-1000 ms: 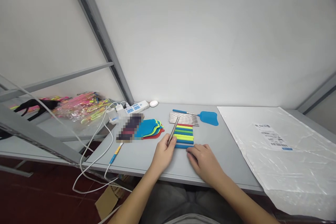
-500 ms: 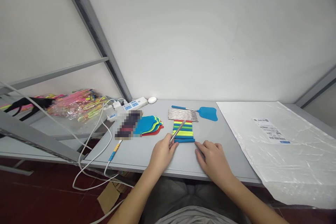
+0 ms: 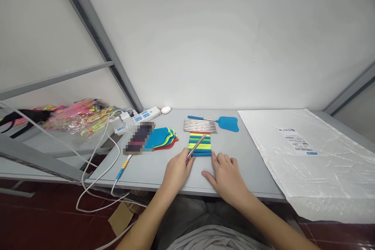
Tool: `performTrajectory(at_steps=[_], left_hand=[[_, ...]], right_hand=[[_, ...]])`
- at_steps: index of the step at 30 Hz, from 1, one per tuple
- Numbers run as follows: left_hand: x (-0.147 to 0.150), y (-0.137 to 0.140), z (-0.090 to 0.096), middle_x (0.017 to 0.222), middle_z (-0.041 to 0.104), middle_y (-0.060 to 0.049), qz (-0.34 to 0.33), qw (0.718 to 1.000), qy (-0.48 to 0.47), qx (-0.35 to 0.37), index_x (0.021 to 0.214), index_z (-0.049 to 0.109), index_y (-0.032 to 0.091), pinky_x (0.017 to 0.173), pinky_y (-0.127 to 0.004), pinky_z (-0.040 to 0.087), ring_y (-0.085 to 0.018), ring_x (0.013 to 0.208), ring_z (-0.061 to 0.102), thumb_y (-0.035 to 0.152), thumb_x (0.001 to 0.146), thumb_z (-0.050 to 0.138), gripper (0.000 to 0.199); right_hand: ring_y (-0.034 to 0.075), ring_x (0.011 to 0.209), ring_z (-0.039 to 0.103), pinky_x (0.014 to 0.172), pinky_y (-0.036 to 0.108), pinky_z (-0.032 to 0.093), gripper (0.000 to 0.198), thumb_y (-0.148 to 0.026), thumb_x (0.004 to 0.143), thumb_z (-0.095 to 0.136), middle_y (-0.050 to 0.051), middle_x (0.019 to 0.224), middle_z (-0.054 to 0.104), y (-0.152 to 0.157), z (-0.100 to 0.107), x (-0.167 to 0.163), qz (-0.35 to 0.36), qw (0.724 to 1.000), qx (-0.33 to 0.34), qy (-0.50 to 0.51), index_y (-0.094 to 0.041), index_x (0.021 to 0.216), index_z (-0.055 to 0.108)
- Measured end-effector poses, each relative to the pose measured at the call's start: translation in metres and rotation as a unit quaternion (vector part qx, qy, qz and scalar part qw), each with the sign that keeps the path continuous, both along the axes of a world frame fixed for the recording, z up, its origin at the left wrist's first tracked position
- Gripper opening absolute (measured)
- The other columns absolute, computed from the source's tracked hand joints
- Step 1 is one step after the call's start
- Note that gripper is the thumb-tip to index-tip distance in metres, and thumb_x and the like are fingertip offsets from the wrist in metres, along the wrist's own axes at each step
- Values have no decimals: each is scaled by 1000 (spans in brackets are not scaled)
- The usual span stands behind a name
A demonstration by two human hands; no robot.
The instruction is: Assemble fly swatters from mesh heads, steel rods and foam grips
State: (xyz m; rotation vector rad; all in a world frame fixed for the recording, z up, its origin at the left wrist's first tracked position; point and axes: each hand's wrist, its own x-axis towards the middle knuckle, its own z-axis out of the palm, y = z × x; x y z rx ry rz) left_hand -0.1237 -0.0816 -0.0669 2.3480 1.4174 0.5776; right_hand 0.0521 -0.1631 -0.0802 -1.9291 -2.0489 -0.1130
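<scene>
My left hand (image 3: 177, 168) is closed around a slim shiny metal rod (image 3: 198, 143), which slants up and right over a row of coloured handles (image 3: 206, 146). These blue, green, yellow and red handles lie side by side. My right hand (image 3: 227, 172) has its thumb spread away, and its index fingertip is at the right end of the nearest blue handles. Behind the row lie several metal rods (image 3: 200, 126) in a neat block. Beyond them rests a fly swatter (image 3: 228, 124) with a blue head, metal shaft and blue handle. Loose swatter heads (image 3: 158, 137) are stacked at left.
A pixelated dark object (image 3: 139, 138) lies beside the stacked heads. A white power strip (image 3: 146, 115) and white cables (image 3: 117, 150) run along the left. Plastic-wrapped colourful items (image 3: 84, 117) are farther left. A large white plastic package (image 3: 316, 160) covers the table's right side.
The nearest blue handle now lies closer against the row. My right hand has moved left and up along the row's end. The whole view has shifted slightly.
</scene>
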Motion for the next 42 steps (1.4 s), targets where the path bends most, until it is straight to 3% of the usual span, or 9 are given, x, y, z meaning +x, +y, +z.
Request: performTrajectory(at_steps=[15,23,26,29,32,36,40,42], left_hand=[[-1,-4,3,75,65,0,-13,1000,-7,9,84,44,24,56,-26,28,-21,67,61,37,95,44,17],[0,-9,15,66,51,3,-32,982,-176,-59,80,40,23,57,-27,31,-16,60,49,42,101,29,30],[18,-22,15,71,50,2,-51,949,-296,-98,82,43,23,63,-27,37,-15,66,50,42,100,31,29],[53,-39,18,90,54,-3,-76,892,-423,-142,94,49,23,79,-29,45,-17,84,53,44,100,31,28],[93,-48,24,110,49,-7,-29,843,-514,-156,98,51,23,91,-31,45,-18,100,50,49,99,31,33],[124,-40,37,115,47,-9,-23,785,-578,-222,110,47,26,91,-32,48,-19,102,53,55,96,33,35],[122,-2,54,109,53,-8,-42,785,-589,-185,108,51,24,92,-34,46,-20,102,54,53,98,28,38],[111,25,64,99,57,-6,-53,791,-586,-168,105,53,22,85,-33,47,-18,90,55,51,99,29,38]], right_hand=[[28,92,52,84,44,35,53,-42,97,43,13,97,58,-1,-1,-1,-4,1000,8,28,-8,138,46],[29,100,53,89,47,40,47,-36,95,47,13,106,57,-3,3,2,27,993,31,115,-18,139,44],[27,107,52,93,45,43,40,-34,97,46,12,114,55,-5,11,1,67,968,44,238,-23,135,47],[24,112,53,94,38,47,36,-31,98,41,12,121,54,-6,24,0,98,922,40,371,-25,134,46],[23,112,56,90,36,50,38,-29,99,35,12,123,57,-2,38,5,86,901,26,424,-24,135,45],[24,105,62,88,38,52,34,-34,98,39,10,118,65,6,55,34,41,915,21,400,-25,127,54],[24,82,67,69,35,53,27,-41,97,42,7,97,71,19,77,75,30,954,-32,297,-28,108,63],[24,76,66,64,34,51,27,-44,97,42,5,89,71,31,89,91,24,968,-49,246,-30,101,64]])
